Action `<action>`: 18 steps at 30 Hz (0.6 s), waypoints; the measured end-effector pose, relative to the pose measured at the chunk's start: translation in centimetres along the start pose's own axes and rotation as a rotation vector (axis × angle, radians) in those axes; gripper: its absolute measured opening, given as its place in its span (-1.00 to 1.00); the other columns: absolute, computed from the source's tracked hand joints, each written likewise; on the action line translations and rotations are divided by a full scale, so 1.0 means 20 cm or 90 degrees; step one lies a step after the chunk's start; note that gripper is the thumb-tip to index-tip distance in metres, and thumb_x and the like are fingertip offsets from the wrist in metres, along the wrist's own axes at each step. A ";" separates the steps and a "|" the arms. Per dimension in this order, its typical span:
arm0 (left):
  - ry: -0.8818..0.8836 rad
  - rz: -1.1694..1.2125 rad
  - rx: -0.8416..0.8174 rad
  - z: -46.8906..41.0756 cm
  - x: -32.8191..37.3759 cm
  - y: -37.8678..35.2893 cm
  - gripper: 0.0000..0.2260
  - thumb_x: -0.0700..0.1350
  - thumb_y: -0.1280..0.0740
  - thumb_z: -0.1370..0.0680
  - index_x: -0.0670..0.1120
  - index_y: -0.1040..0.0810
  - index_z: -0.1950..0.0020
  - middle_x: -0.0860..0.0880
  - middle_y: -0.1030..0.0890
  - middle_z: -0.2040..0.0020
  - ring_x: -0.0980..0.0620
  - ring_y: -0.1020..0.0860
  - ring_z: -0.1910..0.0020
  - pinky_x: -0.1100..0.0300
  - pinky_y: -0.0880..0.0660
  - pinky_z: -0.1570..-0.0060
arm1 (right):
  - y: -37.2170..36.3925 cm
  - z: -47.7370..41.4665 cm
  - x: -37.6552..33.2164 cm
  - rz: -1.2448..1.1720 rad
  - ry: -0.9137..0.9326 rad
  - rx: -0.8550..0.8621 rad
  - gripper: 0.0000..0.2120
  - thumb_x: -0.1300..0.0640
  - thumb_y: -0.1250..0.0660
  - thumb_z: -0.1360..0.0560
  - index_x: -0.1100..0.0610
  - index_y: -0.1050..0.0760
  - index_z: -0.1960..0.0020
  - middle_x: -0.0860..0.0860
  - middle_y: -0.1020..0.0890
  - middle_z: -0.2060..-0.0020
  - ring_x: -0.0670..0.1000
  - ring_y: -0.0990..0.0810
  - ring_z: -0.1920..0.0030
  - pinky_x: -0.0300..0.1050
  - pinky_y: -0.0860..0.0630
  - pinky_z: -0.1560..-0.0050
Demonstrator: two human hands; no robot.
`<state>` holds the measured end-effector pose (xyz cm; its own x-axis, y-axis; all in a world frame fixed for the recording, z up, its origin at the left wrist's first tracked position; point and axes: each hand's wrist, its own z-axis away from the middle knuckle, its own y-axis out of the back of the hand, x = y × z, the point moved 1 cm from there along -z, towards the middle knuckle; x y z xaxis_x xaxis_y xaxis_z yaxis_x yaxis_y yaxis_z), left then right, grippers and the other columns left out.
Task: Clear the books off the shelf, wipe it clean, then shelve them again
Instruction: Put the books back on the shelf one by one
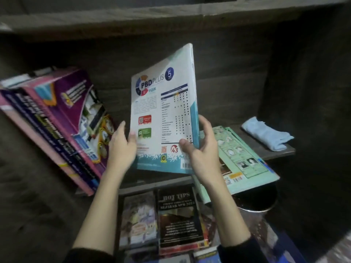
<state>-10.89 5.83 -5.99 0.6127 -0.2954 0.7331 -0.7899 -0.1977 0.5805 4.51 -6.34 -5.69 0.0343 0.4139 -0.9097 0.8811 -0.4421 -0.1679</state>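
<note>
A white and teal workbook (163, 111) stands upright over the dark shelf board (281, 150), back cover facing me. My right hand (201, 149) grips its lower right edge, thumb on the cover. My left hand (121, 147) holds its lower left edge, thumb on the cover. Several thick books with a purple one in front (62, 118) lean to the left on the shelf. A green book (241, 162) lies flat to the right, sticking out over the shelf's front edge. A folded light blue cloth (266, 133) rests at the shelf's far right.
Below the shelf lie more books, among them a black "Hot Tips" book (178, 215) and a pale illustrated one (138, 219). A round metal bin (256, 204) stands under the green book. Dark shelf walls close in at the back and right.
</note>
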 end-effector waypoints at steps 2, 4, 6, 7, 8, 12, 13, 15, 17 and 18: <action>-0.053 0.026 0.031 -0.06 0.08 0.12 -0.56 -0.02 -0.12 -0.65 -0.07 -0.20 -0.52 -0.10 -0.29 -0.48 -0.06 -0.28 -0.44 -0.03 -0.21 -0.43 | -0.12 0.03 0.03 0.057 0.037 0.002 -0.46 0.34 -0.31 -0.52 -0.12 -0.29 -0.35 -0.38 -0.48 -0.08 -0.13 -0.54 -0.17 0.08 -0.55 -0.17; -0.117 0.090 0.066 -0.08 0.20 0.24 -0.55 0.01 -0.14 -0.64 -0.07 -0.21 -0.51 -0.06 -0.30 -0.47 0.01 -0.28 -0.44 0.07 -0.22 -0.42 | -0.21 0.06 0.07 0.131 0.103 0.023 -0.45 0.28 -0.29 -0.54 -0.11 -0.24 -0.42 -0.45 -0.46 -0.04 -0.19 -0.54 -0.05 0.09 -0.55 -0.13; -0.161 0.148 0.073 -0.09 0.30 0.36 -0.48 0.09 -0.18 -0.61 -0.05 -0.18 -0.52 -0.04 -0.29 -0.47 0.08 -0.28 -0.43 0.22 -0.23 -0.37 | -0.34 0.12 0.11 0.192 0.187 0.052 -0.45 0.26 -0.26 -0.54 -0.09 -0.22 -0.44 -0.26 -0.56 -0.07 -0.06 -0.57 0.07 0.08 -0.57 -0.02; -0.183 0.190 0.058 -0.09 0.36 0.39 -0.43 0.14 -0.20 -0.58 -0.03 -0.16 -0.53 -0.04 -0.28 -0.48 0.09 -0.26 -0.44 0.22 -0.23 -0.37 | -0.36 0.14 0.13 0.234 0.243 0.085 -0.46 0.25 -0.24 -0.52 -0.07 -0.21 -0.42 -0.08 -0.63 -0.06 0.05 -0.61 0.13 0.02 -0.57 0.10; -0.196 0.210 0.050 -0.08 0.39 0.42 -0.35 0.19 -0.23 -0.54 -0.02 -0.13 -0.54 -0.04 -0.26 -0.49 0.10 -0.25 -0.44 0.18 -0.23 -0.40 | -0.40 0.16 0.15 0.270 0.291 0.109 -0.48 0.24 -0.23 -0.50 -0.04 -0.21 -0.40 0.04 -0.67 -0.03 0.12 -0.63 0.20 -0.03 -0.53 0.19; -0.243 0.062 0.081 -0.03 0.44 0.53 -0.16 0.24 -0.36 -0.44 0.03 0.02 -0.55 -0.03 -0.12 -0.54 0.07 -0.12 -0.50 0.16 -0.12 -0.43 | -0.59 0.22 0.25 0.313 0.364 0.098 -0.49 0.26 -0.17 -0.45 0.07 -0.26 -0.39 0.09 -0.64 -0.13 0.08 -0.65 0.19 -0.15 -0.49 0.28; -0.257 0.007 0.095 -0.03 0.42 0.55 -0.18 0.17 -0.39 -0.46 0.02 0.01 -0.55 -0.03 -0.12 -0.54 0.07 -0.12 -0.50 0.20 -0.12 -0.42 | -0.63 0.24 0.28 0.317 0.376 0.092 -0.48 0.29 -0.17 -0.44 0.08 -0.27 -0.39 0.09 -0.63 -0.15 0.05 -0.65 0.14 -0.19 -0.47 0.27; -0.277 -0.058 0.119 -0.03 0.37 0.59 -0.32 0.02 -0.38 -0.49 -0.02 -0.11 -0.52 -0.03 -0.24 -0.49 0.05 -0.22 -0.46 0.19 -0.18 -0.40 | -0.69 0.26 0.32 0.317 0.391 0.089 -0.45 0.30 -0.17 -0.44 0.06 -0.23 -0.41 0.09 -0.62 -0.16 0.02 -0.65 0.06 -0.21 -0.47 0.24; -0.276 -0.094 0.149 -0.03 0.30 0.62 -0.47 -0.06 -0.32 -0.51 -0.05 -0.25 -0.44 -0.01 -0.37 -0.41 0.01 -0.31 -0.40 0.14 -0.20 -0.39 | -0.73 0.27 0.37 0.324 0.402 0.080 -0.45 0.30 -0.17 -0.44 0.06 -0.23 -0.40 0.11 -0.64 -0.13 0.04 -0.66 0.06 -0.20 -0.47 0.21; -0.272 -0.136 0.175 -0.02 0.26 0.63 -0.52 -0.06 -0.30 -0.50 -0.06 -0.30 -0.40 0.01 -0.40 -0.39 0.01 -0.29 -0.42 0.10 -0.09 -0.43 | -0.75 0.27 0.40 0.329 0.401 0.072 -0.47 0.30 -0.16 -0.43 0.08 -0.25 -0.38 0.12 -0.65 -0.11 0.05 -0.67 0.09 -0.20 -0.47 0.21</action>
<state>-17.61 2.08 5.27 0.7398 -0.5639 0.3670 -0.6623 -0.5146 0.5446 -10.93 -0.76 -12.49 0.7103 0.4899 -0.5055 0.6298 -0.7630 0.1454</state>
